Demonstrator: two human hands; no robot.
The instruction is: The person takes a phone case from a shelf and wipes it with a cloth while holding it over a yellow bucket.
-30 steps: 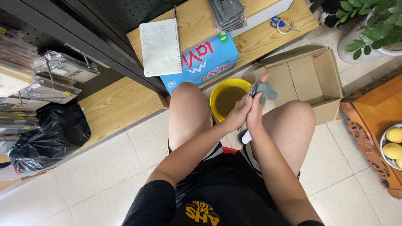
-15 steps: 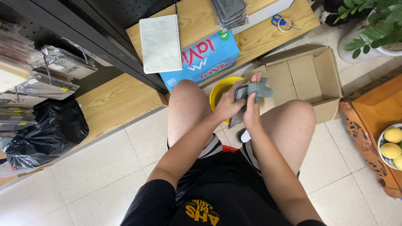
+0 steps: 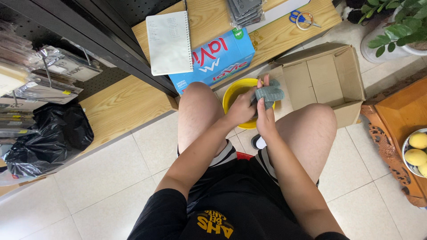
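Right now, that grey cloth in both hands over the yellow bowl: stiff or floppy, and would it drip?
The grey cloth is probably floppy: it bunches and folds between the left hand and right hand. It looks light, pinched by fingers alone. It may be wet and drip, since it is held over the yellow bowl, though wetness is not clear.

Black T-shirt (image 3: 164, 218), black shorts (image 3: 240, 186), apparently striped hems.

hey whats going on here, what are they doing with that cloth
A seated person holds a grey cloth in both hands over a yellow basin that sits on the tiled floor between their knees. The left hand grips it from the side and the right hand from below. An open cardboard box stands to the right of the basin, and a blue carton lies behind it on a low wooden shelf.
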